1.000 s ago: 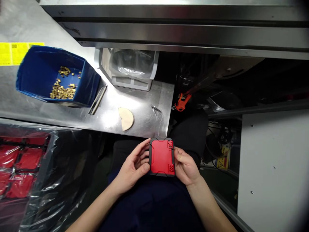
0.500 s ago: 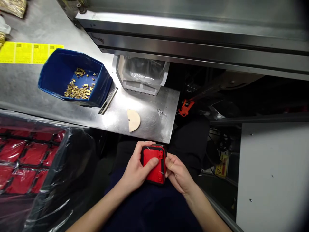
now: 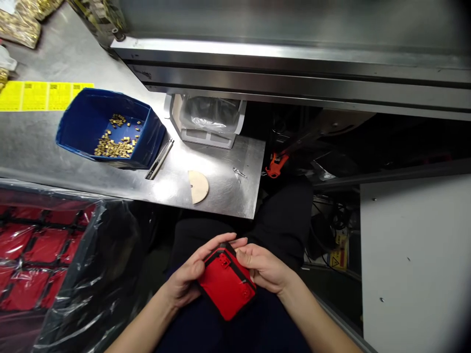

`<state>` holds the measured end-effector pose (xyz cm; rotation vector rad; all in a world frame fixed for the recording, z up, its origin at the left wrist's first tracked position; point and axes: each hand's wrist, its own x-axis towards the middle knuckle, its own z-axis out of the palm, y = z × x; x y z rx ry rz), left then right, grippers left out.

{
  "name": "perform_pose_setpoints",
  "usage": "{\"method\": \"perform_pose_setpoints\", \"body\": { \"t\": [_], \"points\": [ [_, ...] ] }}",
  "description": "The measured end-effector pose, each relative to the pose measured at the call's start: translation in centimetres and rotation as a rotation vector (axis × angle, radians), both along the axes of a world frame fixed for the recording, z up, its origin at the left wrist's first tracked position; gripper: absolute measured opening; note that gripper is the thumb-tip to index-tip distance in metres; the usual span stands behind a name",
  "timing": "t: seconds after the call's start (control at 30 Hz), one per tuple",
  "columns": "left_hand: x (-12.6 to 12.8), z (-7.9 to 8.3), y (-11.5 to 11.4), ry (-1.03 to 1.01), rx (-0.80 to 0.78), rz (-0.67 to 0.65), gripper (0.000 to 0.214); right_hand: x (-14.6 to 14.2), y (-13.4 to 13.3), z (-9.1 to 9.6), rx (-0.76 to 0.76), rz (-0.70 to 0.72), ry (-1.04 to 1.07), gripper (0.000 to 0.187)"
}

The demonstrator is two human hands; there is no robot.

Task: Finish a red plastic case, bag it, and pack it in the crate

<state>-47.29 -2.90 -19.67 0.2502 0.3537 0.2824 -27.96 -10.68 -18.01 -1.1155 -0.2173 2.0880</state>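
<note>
I hold a flat red plastic cover with a black rim [image 3: 226, 284] over my lap, tilted with one corner pointing down. My left hand [image 3: 186, 279] grips its left edge, fingers curled over the top corner. My right hand [image 3: 263, 268] pinches the upper right edge, fingers closed on it. Both hands sit just below the front edge of the steel worktop [image 3: 221, 196].
On the worktop stand a blue bin [image 3: 73, 130] with several small brass parts [image 3: 112, 142], a white bin lined with clear plastic [image 3: 208, 120], a beige half-disc [image 3: 197, 186], a thin metal tool [image 3: 159, 159] and a small clip [image 3: 239, 172]. A plastic-lined crate of red covers [image 3: 40, 245] sits at left; a white cabinet [image 3: 415, 264] at right.
The red cover has turned from flat and square to tilted diagonally and lower over my lap. My left fingers moved from its face to its top corner. The camera view shifted slightly.
</note>
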Motion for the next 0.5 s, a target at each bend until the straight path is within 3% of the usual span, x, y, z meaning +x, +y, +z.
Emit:
{"method": "perform_pose_setpoints", "body": {
  "t": [0.1, 0.17, 0.3, 0.37, 0.43, 0.5],
  "points": [
    [-0.2, -0.1, -0.6, -0.016, -0.035, 0.011, 0.068, 1.3, -0.2, 0.5, 0.119, 0.182, -0.198, 0.053],
    [0.0, -0.1, -0.6, 0.005, -0.033, 0.017, 0.062, 3.5, -0.4, 0.7, 0.152, 0.243, -0.550, 0.049],
    [1.2, 0.4, -0.3, 0.025, -0.024, 0.005, 0.061, 10.2, -1.8, 0.2, -0.062, 0.114, -1.548, 0.037],
    [1.6, 0.6, -0.2, 0.025, -0.011, -0.012, 0.063, 13.6, -3.3, -0.5, -0.219, 0.067, -1.876, 0.034],
    [1.8, 0.8, -0.2, 0.009, 0.013, -0.034, 0.072, 16.4, -5.1, -1.3, -0.361, 0.046, -1.952, 0.038],
    [1.9, 0.8, -0.2, -0.039, 0.026, -0.077, 0.081, 18.4, -6.8, -2.4, -0.428, 0.064, -1.878, 0.041]
  ]
}}
